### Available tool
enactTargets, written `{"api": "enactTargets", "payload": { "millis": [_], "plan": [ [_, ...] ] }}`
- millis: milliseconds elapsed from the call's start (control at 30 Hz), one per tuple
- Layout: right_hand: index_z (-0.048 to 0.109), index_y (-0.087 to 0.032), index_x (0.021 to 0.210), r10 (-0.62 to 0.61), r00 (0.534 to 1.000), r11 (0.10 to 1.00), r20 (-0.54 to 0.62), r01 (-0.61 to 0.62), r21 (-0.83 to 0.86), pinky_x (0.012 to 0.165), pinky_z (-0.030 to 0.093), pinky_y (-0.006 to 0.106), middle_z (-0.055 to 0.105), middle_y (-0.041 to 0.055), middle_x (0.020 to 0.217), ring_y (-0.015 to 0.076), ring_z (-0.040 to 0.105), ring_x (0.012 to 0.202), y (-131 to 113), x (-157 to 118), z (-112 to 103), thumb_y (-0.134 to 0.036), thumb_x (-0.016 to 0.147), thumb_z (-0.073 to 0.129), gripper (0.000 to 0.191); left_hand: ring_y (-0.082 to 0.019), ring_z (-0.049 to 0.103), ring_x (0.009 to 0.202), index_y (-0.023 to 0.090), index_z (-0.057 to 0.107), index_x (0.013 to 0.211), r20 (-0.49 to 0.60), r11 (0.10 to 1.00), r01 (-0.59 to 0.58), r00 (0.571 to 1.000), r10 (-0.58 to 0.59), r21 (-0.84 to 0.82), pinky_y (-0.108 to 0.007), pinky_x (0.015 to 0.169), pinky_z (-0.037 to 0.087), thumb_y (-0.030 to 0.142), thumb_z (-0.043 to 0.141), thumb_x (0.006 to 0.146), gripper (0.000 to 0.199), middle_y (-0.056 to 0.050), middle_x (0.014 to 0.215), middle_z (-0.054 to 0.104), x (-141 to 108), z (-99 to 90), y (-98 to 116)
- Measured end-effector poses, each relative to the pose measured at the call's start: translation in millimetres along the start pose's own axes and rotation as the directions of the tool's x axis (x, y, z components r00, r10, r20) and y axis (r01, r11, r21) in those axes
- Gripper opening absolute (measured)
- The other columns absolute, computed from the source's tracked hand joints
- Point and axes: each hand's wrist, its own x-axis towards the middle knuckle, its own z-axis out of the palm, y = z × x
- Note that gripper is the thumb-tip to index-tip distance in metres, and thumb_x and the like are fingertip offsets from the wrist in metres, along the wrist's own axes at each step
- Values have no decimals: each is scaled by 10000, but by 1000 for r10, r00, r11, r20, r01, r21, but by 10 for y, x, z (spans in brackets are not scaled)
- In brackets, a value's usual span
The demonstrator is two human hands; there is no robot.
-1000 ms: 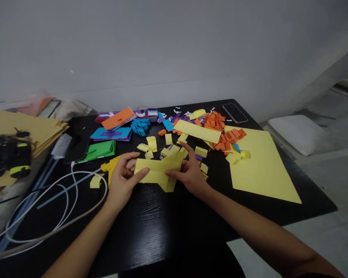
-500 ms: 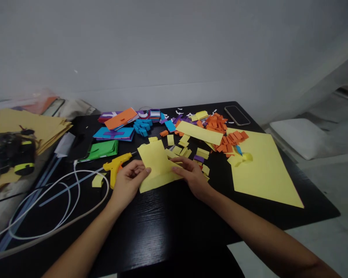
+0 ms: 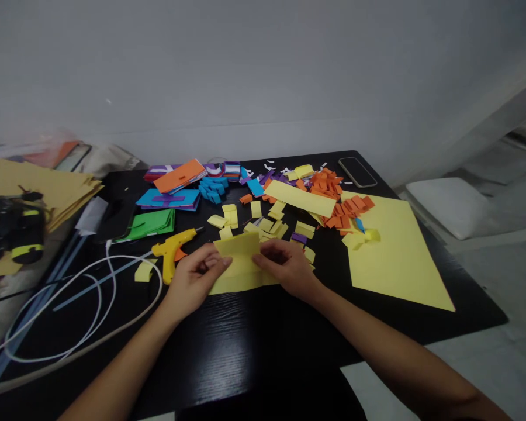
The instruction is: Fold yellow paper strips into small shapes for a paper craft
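A piece of yellow paper (image 3: 239, 266) is held between my two hands above the front middle of the black table. My left hand (image 3: 197, 275) pinches its left side, thumb in front. On the right side, my right hand (image 3: 287, 263) grips it between thumb and fingers. The upper part of the paper is bent over, so it looks shorter than a flat sheet. Small yellow paper pieces (image 3: 267, 226) lie scattered just behind it. A yellow glue gun (image 3: 172, 251) rests left of my left hand.
Folded green paper (image 3: 153, 224), blue paper (image 3: 169, 199) and an orange piece (image 3: 182, 175) lie at the back left. Orange pieces (image 3: 326, 182) heap at the back right, near a phone (image 3: 357, 172). A large yellow sheet (image 3: 398, 257) covers the right side. A white cable (image 3: 100, 345) loops at left.
The yellow paper stood flat and taller before; its upper part is now folded down between my hands. My right hand has closed in a little. The view has shifted slightly.
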Motion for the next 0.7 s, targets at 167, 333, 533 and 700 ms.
{"api": "enactTargets", "payload": {
  "millis": [167,333,533,700],
  "plan": [
    [773,-237,881,-70,997,997,23,71,-22,719,538,316,757,31,860,191,686,805,-78,-20,-28,-313,840,703,110,-158,666,709,214,819,979,93,999,-43,995,40,30,-227,580,494,271,653,912,188,-67,887,768,4,-104,57],
    [787,-233,882,-75,994,997,83,77,-25,864,525,346,766,31,931,212,689,939,-118,-18,-94,-255,875,606,183,-179,718,824,237,839,967,149,957,-235,966,211,170,-256,690,554,162,575,936,276,-76,969,786,3,-130,89],
    [741,-238,1082,68,982,993,179,-85,87,809,550,331,755,41,1016,207,698,928,-72,-19,-48,-414,811,788,327,-175,750,879,269,830,1038,140,842,-428,904,404,328,-264,751,586,98,557,938,337,-62,1027,790,-59,-101,84],
    [772,-222,991,93,984,994,154,-102,47,764,552,310,775,31,940,184,703,846,-17,-19,-1,-395,743,861,316,-186,743,939,273,803,1100,184,841,-444,896,405,309,-267,775,575,99,554,946,341,-60,1085,774,-92,-119,62]
  ]
}}
